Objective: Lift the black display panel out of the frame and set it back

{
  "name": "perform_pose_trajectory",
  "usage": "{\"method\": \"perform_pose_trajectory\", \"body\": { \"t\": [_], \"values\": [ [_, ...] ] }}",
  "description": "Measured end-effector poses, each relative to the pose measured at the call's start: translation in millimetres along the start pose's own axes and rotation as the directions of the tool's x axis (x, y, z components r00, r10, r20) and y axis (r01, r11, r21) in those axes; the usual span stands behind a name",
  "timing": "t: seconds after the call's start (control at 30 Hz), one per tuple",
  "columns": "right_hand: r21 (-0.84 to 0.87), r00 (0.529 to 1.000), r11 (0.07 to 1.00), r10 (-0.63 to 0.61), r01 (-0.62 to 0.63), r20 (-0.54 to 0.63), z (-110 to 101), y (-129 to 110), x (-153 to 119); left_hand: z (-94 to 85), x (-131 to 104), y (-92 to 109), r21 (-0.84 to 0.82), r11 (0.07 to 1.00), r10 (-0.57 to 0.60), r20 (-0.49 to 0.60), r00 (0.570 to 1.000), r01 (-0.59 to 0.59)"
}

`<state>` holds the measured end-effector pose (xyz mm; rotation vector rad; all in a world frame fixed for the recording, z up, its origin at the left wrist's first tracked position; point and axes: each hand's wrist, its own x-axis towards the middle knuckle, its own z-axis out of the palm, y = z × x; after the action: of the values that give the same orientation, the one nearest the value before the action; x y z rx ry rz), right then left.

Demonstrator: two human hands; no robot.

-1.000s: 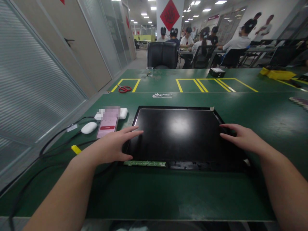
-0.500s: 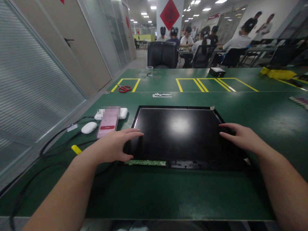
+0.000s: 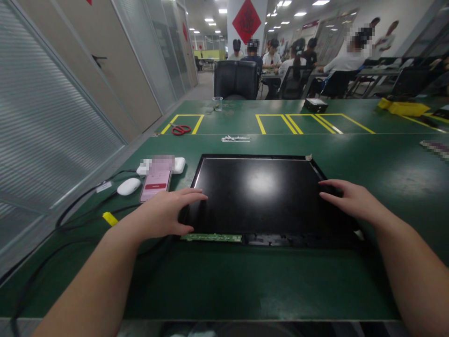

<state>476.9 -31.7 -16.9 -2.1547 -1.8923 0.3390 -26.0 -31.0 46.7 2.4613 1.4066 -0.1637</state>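
Note:
A black LCD screen panel point(image 3: 259, 199) lies flat on the green table, its face up and shiny. Along its near edge, at the left, runs a narrow green circuit board point(image 3: 212, 238). My left hand point(image 3: 171, 210) rests at the panel's left side, fingers stretched over the edge and the thumb apart near the lower left corner. Over the right side reaches my right hand point(image 3: 351, 199), thumb and forefinger apart, the other fingers hidden. Neither hand visibly grips the panel; whether the fingertips press on it I cannot tell. A piece of tape point(image 3: 308, 157) sits at the far right corner.
Left of the panel lie a phone point(image 3: 155, 180), a white mouse-like device point(image 3: 128, 186) and black cables point(image 3: 75, 224). Farther back are red scissors point(image 3: 181, 130), white scraps point(image 3: 235, 139), a plastic cup point(image 3: 218, 104) and a black box point(image 3: 315, 105). Several people sit beyond.
The view has shifted very slightly. Both hands and the panel keep their places relative to each other.

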Motion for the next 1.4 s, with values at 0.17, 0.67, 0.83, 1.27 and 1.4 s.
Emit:
{"method": "perform_pose_trajectory", "body": {
  "t": [0.17,0.67,0.83,1.27,1.4],
  "values": [
    [0.026,1.000,1.000,-0.003,0.002,0.006,-1.1,0.1,0.5,1.5,-1.8,-7.8,-0.044,0.998,-0.044,-0.013,0.999,0.043],
    [-0.009,0.999,0.999,-0.051,0.051,0.020,-2.7,-4.5,0.3,5.1,-2.2,-7.8,-0.026,1.000,0.001,-0.023,1.000,-0.002],
    [-0.031,0.999,0.999,-0.035,0.035,0.027,-3.0,-4.6,0.3,3.6,-0.3,-5.3,-0.030,0.999,0.023,-0.009,1.000,-0.023],
    [-0.043,1.000,0.999,-0.006,0.007,0.025,-3.2,-5.1,0.1,2.3,1.5,-2.5,-0.038,0.997,0.069,0.013,0.997,-0.069],
    [-0.036,0.999,0.999,0.026,-0.025,0.028,-4.2,-7.1,-0.8,2.3,1.6,-3.0,-0.046,0.996,0.081,-0.003,0.997,-0.081]
  ]
}}
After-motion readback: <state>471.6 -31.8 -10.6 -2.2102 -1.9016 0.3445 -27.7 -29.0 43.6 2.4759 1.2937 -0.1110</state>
